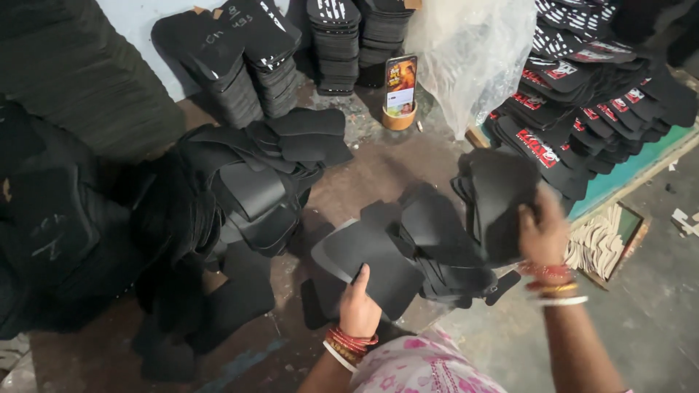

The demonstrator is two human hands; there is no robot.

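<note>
Landmark: the phone (401, 86), standing upright in a small round cup (399, 118) on the floor (378, 164)
Left hand: the left hand (358, 306) is below the phone and slightly left of it; fingers closed on the lower edge of a flat black sole sheet (364, 258), thumb lying on top
Right hand: the right hand (542, 231) is below and to the right of the phone; fingers curled around a bundle of black soles (495, 196), lifted and blurred
Loose soles: a low heap of black cutouts (444, 266) lies between the two hands, straight below the phone, touching the sheet
Large pile: a tangled mound of black pieces (247, 182) sits to the left of the phone and lower
Stacks: neat columns of black soles (335, 47) stand just left of the phone, against the wall
Printed soles: rows with red and white marks (582, 94) lie to the right of the phone
Plastic bag: a clear bag (473, 51) is just right of the phone
Wrists: red and gold bangles on both
</note>
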